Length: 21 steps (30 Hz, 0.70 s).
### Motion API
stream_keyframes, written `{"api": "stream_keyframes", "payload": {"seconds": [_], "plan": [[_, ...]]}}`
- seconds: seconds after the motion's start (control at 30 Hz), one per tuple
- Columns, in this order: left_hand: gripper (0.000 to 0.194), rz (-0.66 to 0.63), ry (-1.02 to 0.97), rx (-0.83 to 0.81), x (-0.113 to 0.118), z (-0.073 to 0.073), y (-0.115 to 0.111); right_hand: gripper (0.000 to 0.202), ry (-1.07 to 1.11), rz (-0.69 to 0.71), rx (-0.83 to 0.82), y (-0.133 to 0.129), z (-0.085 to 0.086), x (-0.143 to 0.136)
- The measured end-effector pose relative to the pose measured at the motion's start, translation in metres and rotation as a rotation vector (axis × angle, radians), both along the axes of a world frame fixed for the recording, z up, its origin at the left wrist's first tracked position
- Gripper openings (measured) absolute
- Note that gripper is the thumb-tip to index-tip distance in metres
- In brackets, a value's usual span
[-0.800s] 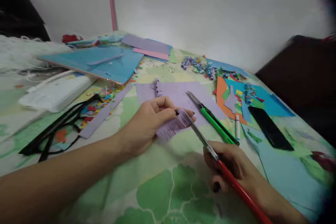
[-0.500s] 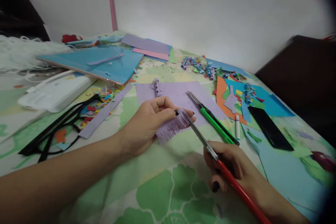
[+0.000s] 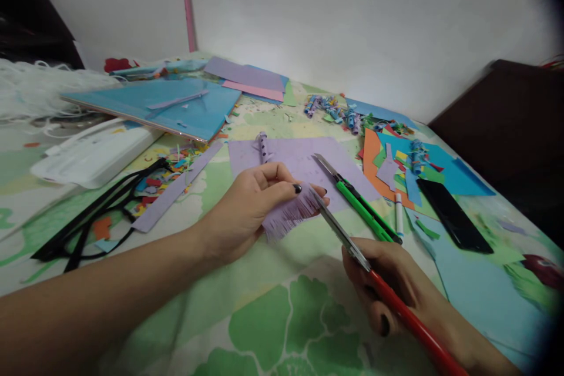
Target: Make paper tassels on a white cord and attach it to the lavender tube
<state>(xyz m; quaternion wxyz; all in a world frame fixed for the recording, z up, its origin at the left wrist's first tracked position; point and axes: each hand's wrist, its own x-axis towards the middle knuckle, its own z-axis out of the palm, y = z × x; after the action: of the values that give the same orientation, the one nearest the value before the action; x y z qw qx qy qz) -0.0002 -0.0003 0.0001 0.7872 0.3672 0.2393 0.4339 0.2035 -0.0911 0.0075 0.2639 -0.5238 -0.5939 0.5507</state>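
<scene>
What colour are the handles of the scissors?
Red; the scissors' handles show best in the head view, in the right hand.

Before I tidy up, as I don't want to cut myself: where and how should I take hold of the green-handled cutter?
The green-handled cutter is probably best gripped mid-handle, from above and the near side: it lies flat, its bare blade points away from the person, and a white marker lies close by on the right.
</scene>
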Motion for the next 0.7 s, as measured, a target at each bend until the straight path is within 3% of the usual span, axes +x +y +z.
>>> {"api": "stream_keyframes", "payload": {"seconds": [0.43, 0.7], "plan": [[0.015, 0.002, -0.005, -0.016, 0.0001, -0.0005, -0.0010, 0.051, 0.124, -0.031, -0.107, -0.0018, 0.0004, -0.0021], [0.016, 0.002, 0.009, -0.017, 0.0002, -0.0005, -0.0011, 0.047, 0.053, 0.008, -0.077, -0.0007, 0.0040, -0.0006]]}}
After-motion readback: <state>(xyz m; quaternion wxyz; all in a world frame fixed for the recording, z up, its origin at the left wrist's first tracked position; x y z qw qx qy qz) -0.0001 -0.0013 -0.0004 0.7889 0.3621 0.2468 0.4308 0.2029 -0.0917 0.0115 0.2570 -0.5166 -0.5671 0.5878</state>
